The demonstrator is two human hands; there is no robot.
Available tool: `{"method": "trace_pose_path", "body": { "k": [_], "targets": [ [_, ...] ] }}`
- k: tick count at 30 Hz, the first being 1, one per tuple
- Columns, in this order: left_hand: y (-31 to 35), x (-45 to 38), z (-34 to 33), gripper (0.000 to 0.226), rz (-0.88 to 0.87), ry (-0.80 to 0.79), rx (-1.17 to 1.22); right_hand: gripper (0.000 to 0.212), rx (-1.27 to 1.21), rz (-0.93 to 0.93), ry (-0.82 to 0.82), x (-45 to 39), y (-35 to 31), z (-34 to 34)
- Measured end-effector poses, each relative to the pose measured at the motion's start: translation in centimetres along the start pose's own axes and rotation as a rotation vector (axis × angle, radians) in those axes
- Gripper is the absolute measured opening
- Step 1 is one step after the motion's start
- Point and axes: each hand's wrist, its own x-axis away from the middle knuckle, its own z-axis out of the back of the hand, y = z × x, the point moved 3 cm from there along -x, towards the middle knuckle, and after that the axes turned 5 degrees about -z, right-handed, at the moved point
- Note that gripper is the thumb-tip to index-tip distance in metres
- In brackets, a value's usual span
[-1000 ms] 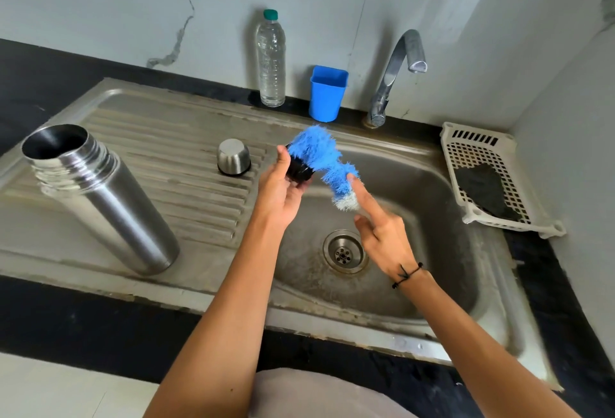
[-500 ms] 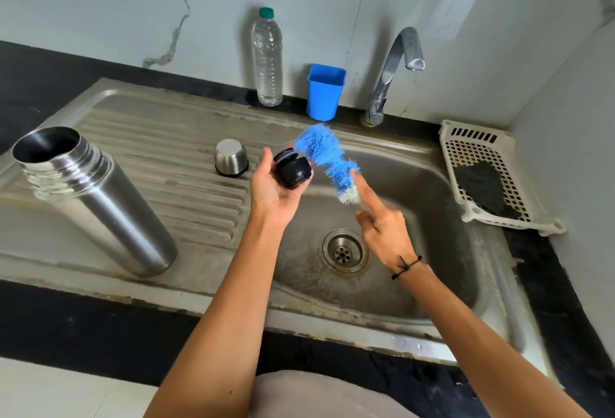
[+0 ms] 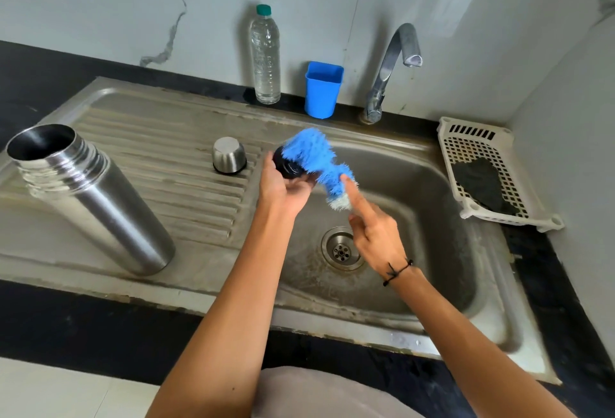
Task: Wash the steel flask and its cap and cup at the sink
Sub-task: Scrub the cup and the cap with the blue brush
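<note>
Cap [image 3: 289, 167]: left hand [image 3: 283, 189] gripping it, right hand [image 3: 374, 234] fingers pinching blue brush [image 3: 319, 158], now returning onto it, scrubbing continuing.

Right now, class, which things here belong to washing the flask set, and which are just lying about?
In the job: steel flask; steel cup; black cap in left hand; blue brush in right hand; sink; tap.

Lying about: water bottle; blue tub; white basket.
</note>
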Motion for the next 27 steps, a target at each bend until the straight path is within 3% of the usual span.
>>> {"method": "trace_pose_path", "body": {
  "k": [3,7,11,15,19,23,27],
  "targets": [
    [-0.3,0.3,0.0,0.038,0.045,0.032,-0.003,0.073,0.026,-0.016,0.057,-0.4,0.3,0.3],
    [-0.2,0.2,-0.6,0.026,0.004,0.013,-0.063,0.068,0.16,0.07,-0.019,0.0,-0.7,-0.4],
    [-0.6,0.0,-0.1,0.034,0.064,0.082,-0.069,0.077,0.124,-0.058,0.021,-1.1,0.5,0.2],
    [-0.3,0.0,-0.3,0.022,-0.006,0.045,-0.114,0.066,0.221,0.094,-0.007,-0.3,-0.3,0.2],
    [-0.6,-0.1,-0.2,0.036,0.013,0.078,-0.127,0.075,0.197,-0.037,0.035,-0.8,1.0,0.8],
    [-0.3,-0.4,-0.4,0.02,-0.021,0.009,-0.129,0.066,0.25,0.099,-0.007,0.0,0.0,0.4],
    [0.1,0.4,-0.3,0.025,0.075,0.008,-0.05,0.066,0.242,0.043,0.021,-0.2,1.2,0.6]
  ]
}}
